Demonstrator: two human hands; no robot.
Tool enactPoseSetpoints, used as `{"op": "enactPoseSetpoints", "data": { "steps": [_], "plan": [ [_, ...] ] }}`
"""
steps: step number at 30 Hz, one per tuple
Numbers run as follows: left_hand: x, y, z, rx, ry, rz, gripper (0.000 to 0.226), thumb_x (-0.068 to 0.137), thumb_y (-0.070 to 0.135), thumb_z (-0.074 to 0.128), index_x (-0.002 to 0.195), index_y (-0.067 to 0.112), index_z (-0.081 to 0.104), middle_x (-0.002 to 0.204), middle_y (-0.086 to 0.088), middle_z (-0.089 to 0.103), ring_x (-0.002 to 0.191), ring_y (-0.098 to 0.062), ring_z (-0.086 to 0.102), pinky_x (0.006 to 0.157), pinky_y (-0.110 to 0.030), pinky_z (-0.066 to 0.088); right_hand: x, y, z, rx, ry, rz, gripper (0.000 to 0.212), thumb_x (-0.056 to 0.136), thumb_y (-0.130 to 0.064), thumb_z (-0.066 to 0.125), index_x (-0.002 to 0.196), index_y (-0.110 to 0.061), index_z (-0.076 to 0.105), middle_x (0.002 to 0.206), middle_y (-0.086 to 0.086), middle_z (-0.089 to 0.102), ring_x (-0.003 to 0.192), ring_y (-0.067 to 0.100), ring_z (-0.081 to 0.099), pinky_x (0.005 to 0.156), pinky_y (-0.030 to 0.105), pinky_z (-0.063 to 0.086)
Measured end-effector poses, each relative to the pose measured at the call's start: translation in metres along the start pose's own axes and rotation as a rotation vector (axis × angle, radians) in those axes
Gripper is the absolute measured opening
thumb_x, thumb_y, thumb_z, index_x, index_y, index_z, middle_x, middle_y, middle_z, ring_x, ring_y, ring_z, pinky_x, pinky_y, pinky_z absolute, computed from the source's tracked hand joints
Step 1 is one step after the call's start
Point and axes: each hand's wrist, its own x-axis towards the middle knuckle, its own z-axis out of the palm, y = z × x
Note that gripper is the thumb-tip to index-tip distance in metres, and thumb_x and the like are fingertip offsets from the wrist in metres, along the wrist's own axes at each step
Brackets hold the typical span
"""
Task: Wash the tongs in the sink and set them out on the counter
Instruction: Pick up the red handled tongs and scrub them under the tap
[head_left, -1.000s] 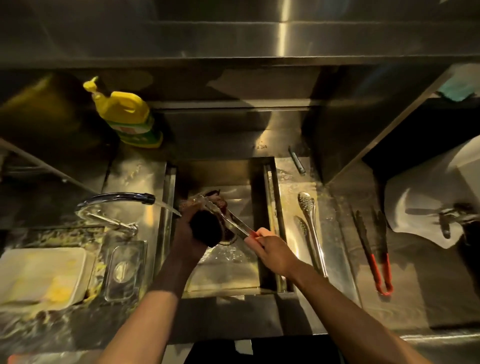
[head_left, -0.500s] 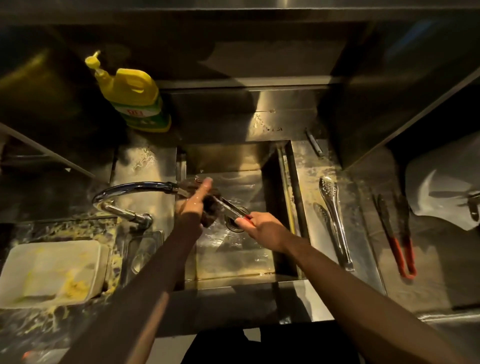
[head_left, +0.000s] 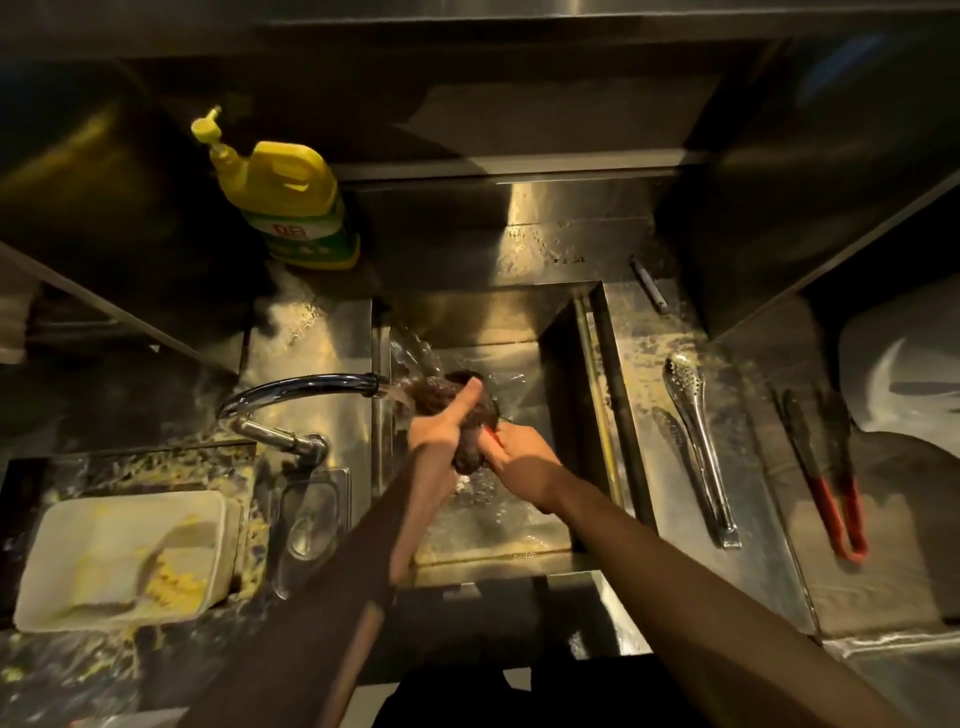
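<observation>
In the last half-second the left hand (head_left: 441, 431) had slid its dark scouring pad (head_left: 470, 452) down over the red-handled tongs (head_left: 491, 434), gripped by the right hand (head_left: 514, 457) over the steel sink (head_left: 556, 332) under the tap's stream from nine o'clock, so scrubbing seemed ongoing.

- On the yellow bottle (head_left: 291, 192) standing behind my tap there is a green and white label (head_left: 306, 236); I see it upside down from where I stand
- On that label sits a red patch with two pale characters that look to me like "08" or "80"; I cannot tell which, since they are turned over and blurred
- The rest of the label's print is too small and smeared for me to read; I can make out no brand name
- Nowhere else in my view do I find any text, number or sign that I can read
</observation>
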Motion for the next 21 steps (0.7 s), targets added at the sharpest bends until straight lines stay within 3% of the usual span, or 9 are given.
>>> {"op": "enactPoseSetpoints", "data": {
  "steps": [6,9,12,14,16,18,21],
  "plan": [
    [0.010,0.026,-0.018,-0.086,0.023,0.062,0.056,0.057,0.046,0.089,0.095,0.010,0.070,0.093,-0.011,0.077,0.082,-0.029,0.074,0.076,-0.050,0.061,-0.005,0.014,-0.012,-0.043,-0.077,0.061,0.056,0.093,-0.066,0.048,0.090,-0.013,0.065,0.082,0.011,0.068,0.069,0.020,0.063,0.067,0.038,0.051],
    [0.010,0.029,-0.021,0.067,-0.098,0.144,0.034,0.073,0.027,0.086,0.096,0.008,0.069,0.101,-0.018,0.075,0.088,-0.032,0.075,0.075,-0.048,0.062,-0.010,0.018,-0.014,-0.124,-0.099,0.030,0.050,0.094,-0.065,0.049,0.093,-0.017,0.064,0.081,0.005,0.067,0.071,0.017,0.063,0.066,0.032,0.050],
    [0.020,0.038,-0.032,0.086,0.047,0.180,0.050,0.069,0.025,0.089,0.109,0.006,0.066,0.108,-0.015,0.073,0.096,-0.031,0.073,0.077,-0.039,0.063,-0.008,0.019,-0.044,-0.388,-0.088,-0.062,0.048,0.097,-0.063,0.044,0.087,-0.020,0.063,0.080,-0.004,0.058,0.070,0.008,0.056,0.066,0.024,0.042],
    [0.017,0.035,-0.030,0.043,0.088,0.218,0.051,0.070,0.025,0.090,0.110,0.005,0.066,0.104,-0.013,0.074,0.092,-0.029,0.073,0.075,-0.039,0.063,-0.006,0.017,-0.056,-0.457,-0.099,-0.068,0.050,0.096,-0.065,0.041,0.080,-0.022,0.059,0.077,-0.005,0.054,0.067,0.007,0.053,0.064,0.024,0.037],
    [0.018,0.026,-0.026,0.100,0.070,0.279,0.039,0.073,0.021,0.088,0.101,0.003,0.069,0.090,-0.011,0.076,0.076,-0.022,0.075,0.060,-0.031,0.062,-0.006,0.019,-0.050,-0.387,-0.136,-0.015,0.052,0.095,-0.067,0.043,0.083,-0.019,0.061,0.073,-0.001,0.057,0.064,0.012,0.055,0.060,0.025,0.039],
    [0.018,0.028,-0.031,0.278,-0.024,0.303,0.031,0.075,0.029,0.086,0.089,0.007,0.069,0.073,-0.004,0.074,0.059,-0.015,0.071,0.049,-0.025,0.057,-0.010,0.027,-0.040,-0.302,-0.175,0.059,0.054,0.094,-0.066,0.047,0.092,-0.016,0.066,0.075,0.001,0.061,0.066,0.013,0.059,0.060,0.023,0.042],
    [0.031,0.033,-0.050,0.540,-0.267,0.316,0.048,0.071,0.048,0.085,0.095,0.009,0.072,0.074,-0.005,0.071,0.062,-0.021,0.066,0.051,-0.028,0.052,-0.014,0.036,-0.044,-0.430,-0.144,0.037,0.048,0.092,-0.068,0.048,0.087,-0.022,0.061,0.084,0.000,0.061,0.074,0.013,0.060,0.065,0.022,0.042]
  ]
}}
